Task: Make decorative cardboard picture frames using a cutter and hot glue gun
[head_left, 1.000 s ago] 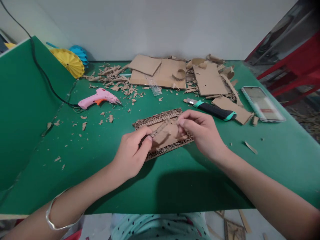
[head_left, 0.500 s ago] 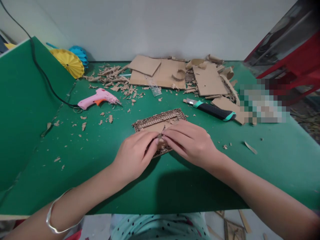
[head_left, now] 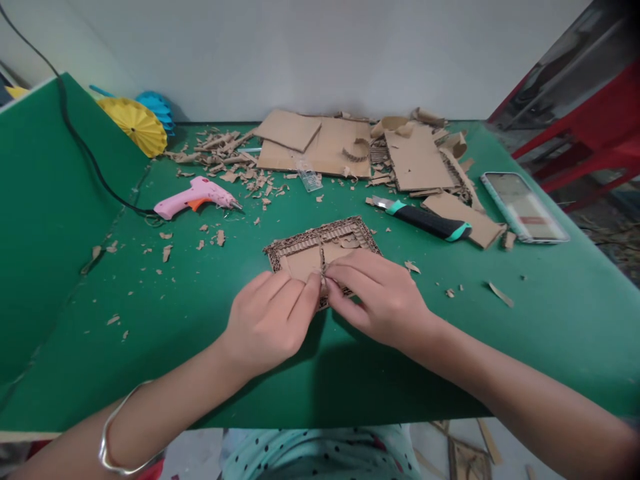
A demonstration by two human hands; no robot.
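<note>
A small cardboard frame [head_left: 320, 248] with corrugated edging lies flat on the green table [head_left: 350, 373] in front of me. A thin cardboard strip [head_left: 323, 261] runs down its middle. My left hand [head_left: 270, 321] and my right hand [head_left: 377, 297] meet at the near end of that strip, each pinching it between fingertips and pressing it to the frame's near edge. Both hands cover the frame's front part.
A pink glue gun [head_left: 195, 196] with a black cord lies at the left. A black and teal utility knife [head_left: 425, 219], a phone [head_left: 523, 207] and cardboard sheets [head_left: 325, 143] with scraps lie behind. Yellow and blue paper fans [head_left: 135, 123] stand at the back left.
My right hand came from the frame's far right corner to its near edge, beside my left hand. The strip turned from a slant to lie straight down the frame's middle.
</note>
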